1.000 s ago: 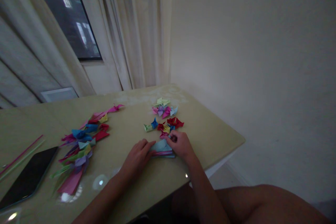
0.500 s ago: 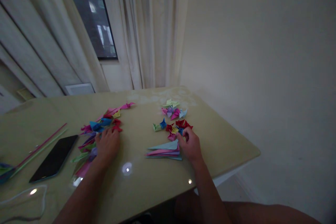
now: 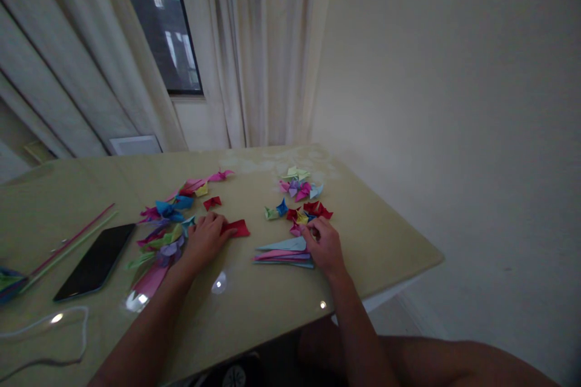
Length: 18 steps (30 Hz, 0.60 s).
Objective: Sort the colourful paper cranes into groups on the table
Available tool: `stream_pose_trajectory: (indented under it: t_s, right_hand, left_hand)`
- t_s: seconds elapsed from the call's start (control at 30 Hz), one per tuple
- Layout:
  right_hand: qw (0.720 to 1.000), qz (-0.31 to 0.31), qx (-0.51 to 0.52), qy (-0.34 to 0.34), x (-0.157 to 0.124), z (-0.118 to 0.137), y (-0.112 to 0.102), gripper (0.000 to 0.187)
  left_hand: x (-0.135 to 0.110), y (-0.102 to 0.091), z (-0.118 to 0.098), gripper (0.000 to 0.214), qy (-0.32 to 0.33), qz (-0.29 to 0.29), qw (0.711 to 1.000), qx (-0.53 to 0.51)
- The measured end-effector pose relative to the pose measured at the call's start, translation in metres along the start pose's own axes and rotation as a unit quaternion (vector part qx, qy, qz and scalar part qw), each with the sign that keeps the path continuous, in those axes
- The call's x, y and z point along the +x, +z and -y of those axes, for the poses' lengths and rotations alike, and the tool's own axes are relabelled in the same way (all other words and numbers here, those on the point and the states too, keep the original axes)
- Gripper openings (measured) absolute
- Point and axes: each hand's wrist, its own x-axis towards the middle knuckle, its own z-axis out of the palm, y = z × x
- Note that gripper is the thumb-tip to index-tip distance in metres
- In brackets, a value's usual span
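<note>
My left hand point(image 3: 205, 240) rests on the table beside a pile of colourful folded papers point(image 3: 166, 227), its fingers pinching the edge of a red folded paper point(image 3: 236, 228). My right hand point(image 3: 323, 246) sits curled at the right end of a flat stack of blue and pink folded papers point(image 3: 284, 252), its fingertips touching the small origami pieces point(image 3: 299, 214) just beyond it. Whether those fingers hold one of the pieces is hidden.
A dark phone point(image 3: 95, 260) lies at the left, with pink and green straws point(image 3: 72, 245) beyond it and a white cable point(image 3: 49, 329) near the front edge. More small folded pieces point(image 3: 299, 184) lie further back. The beige table point(image 3: 385, 242) ends at the right near a wall; curtains and a window stand behind.
My left hand left the blue stack, went to the left pile, and now drags a red paper out to the right. My right hand stayed beside the stack.
</note>
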Motion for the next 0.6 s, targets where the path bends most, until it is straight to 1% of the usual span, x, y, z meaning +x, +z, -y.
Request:
stream_pose_trajectory:
  t_s: [0.1, 0.2, 0.23, 0.27, 0.33, 0.37, 0.4, 0.43, 0.5, 0.6]
  right_hand:
    - [1.000, -0.001, 0.001, -0.003, 0.000, 0.000, 0.000, 0.028]
    - [1.000, -0.001, 0.004, -0.003, 0.000, 0.001, 0.000, 0.030]
    - [1.000, 0.000, 0.005, -0.001, 0.000, 0.002, -0.001, 0.032]
    - [1.000, 0.001, 0.007, 0.002, 0.000, 0.003, -0.002, 0.035]
    - [1.000, 0.008, 0.021, 0.003, 0.000, 0.005, -0.004, 0.041]
    - [0.999, 0.015, 0.034, -0.001, 0.000, 0.006, -0.005, 0.044]
    - [0.998, 0.024, 0.053, -0.007, 0.000, 0.008, -0.007, 0.047]
    - [0.997, 0.035, 0.074, -0.015, 0.000, 0.010, -0.009, 0.049]
    - [0.991, 0.060, 0.115, -0.028, -0.001, 0.014, -0.011, 0.050]
    - [0.985, 0.082, 0.153, -0.017, -0.002, 0.020, -0.013, 0.045]
  left_hand:
    - [-0.002, -0.005, -0.012, 0.025, 0.018, -0.013, 0.998, -0.051]
    - [-0.011, -0.002, -0.031, 0.025, 0.026, -0.070, 0.986, -0.148]
    - [-0.015, 0.001, -0.039, 0.023, 0.042, -0.092, 0.979, -0.175]
    - [-0.019, 0.005, -0.046, 0.020, 0.073, -0.107, 0.972, -0.198]
    - [-0.026, 0.014, -0.060, 0.010, 0.165, -0.122, 0.953, -0.222]
    - [-0.029, 0.017, -0.066, 0.011, 0.213, -0.126, 0.944, -0.217]
    - [-0.032, 0.020, -0.072, 0.017, 0.252, -0.130, 0.937, -0.202]
    - [-0.034, 0.022, -0.076, 0.021, 0.279, -0.135, 0.934, -0.179]
    - [-0.036, 0.023, -0.083, 0.026, 0.298, -0.148, 0.934, -0.132]
    - [-0.037, 0.024, -0.089, 0.027, 0.308, -0.165, 0.932, -0.099]
